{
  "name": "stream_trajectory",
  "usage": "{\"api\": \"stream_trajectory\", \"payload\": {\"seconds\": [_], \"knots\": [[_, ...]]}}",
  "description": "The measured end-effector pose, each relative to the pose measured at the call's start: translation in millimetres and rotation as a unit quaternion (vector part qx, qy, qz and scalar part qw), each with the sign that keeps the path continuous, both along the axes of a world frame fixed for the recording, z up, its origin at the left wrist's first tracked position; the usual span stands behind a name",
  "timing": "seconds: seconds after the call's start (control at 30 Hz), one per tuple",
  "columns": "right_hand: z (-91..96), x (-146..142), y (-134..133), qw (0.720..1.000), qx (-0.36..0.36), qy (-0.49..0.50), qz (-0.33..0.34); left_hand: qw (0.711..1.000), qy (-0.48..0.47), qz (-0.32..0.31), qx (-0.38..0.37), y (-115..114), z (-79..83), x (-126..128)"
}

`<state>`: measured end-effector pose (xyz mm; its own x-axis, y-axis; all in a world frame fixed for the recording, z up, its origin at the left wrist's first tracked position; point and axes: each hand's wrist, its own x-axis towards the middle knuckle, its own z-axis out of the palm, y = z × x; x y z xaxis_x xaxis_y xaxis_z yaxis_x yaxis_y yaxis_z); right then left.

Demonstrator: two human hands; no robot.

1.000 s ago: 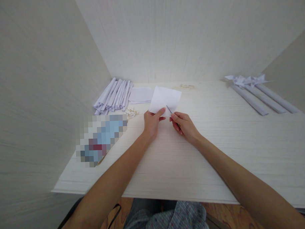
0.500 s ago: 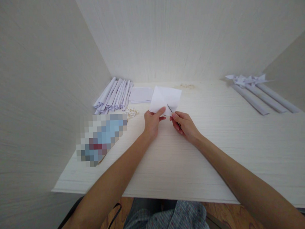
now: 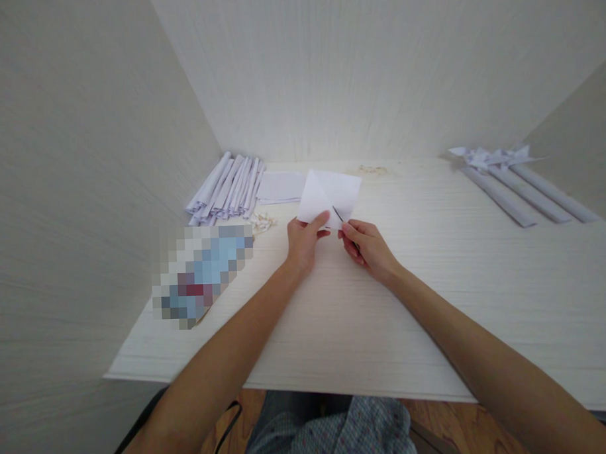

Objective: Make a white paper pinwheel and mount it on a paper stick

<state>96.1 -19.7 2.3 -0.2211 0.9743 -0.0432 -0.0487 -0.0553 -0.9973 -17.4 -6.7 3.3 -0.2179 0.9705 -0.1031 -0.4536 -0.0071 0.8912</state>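
Observation:
A white square of paper [image 3: 326, 190] with a diagonal crease is held above the table. My left hand [image 3: 303, 239] pinches its lower left edge, thumb on top and fingers beneath. In my right hand [image 3: 366, 244] are scissors [image 3: 338, 214], closed in the fingers at the paper's lower right corner. Their thin dark blade lies slantwise over the paper, pointing up and left along the crease line. The handles are mostly hidden by my right hand.
Rolled paper tubes [image 3: 227, 188] are piled at the back left beside a stack of paper squares [image 3: 280, 187]. Small pale pieces [image 3: 263, 222] and a blurred-out blue item [image 3: 208, 273] lie nearer. Paper pinwheels on tubes [image 3: 500, 180] lie at the right. Walls enclose the table [image 3: 331, 332].
The scissors blade has shifted slightly and shows darker against the paper. Both hands and the paper stay almost in the same place.

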Motion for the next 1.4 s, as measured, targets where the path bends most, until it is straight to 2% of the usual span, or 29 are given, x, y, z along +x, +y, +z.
{"api": "stream_trajectory", "payload": {"seconds": [0.53, 0.77, 0.97, 1.2, 1.4], "knots": [[-0.2, 1, 1, 1.0, -0.002, -0.015, 0.005, 1.0, 0.004, 0.003, -0.004, 0, 0.1, 0], [1.7, 0, -1, 0.998, 0.022, -0.059, 0.013, 0.996, -0.003, 0.085, 0.015, 9, -0.8, -6], [-1.7, 3, -2, 1.0, 0.012, -0.011, -0.019, 0.992, 0.002, 0.122, 0.038, 12, -3.2, -11], [2.2, 2, -3, 0.992, 0.006, 0.078, -0.101, 0.994, 0.041, 0.09, 0.041, 12, -6.9, -13], [0.8, 1, -3, 0.996, -0.011, 0.064, -0.063, 0.989, 0.11, 0.076, 0.06, 10, -8.1, -12]]}}
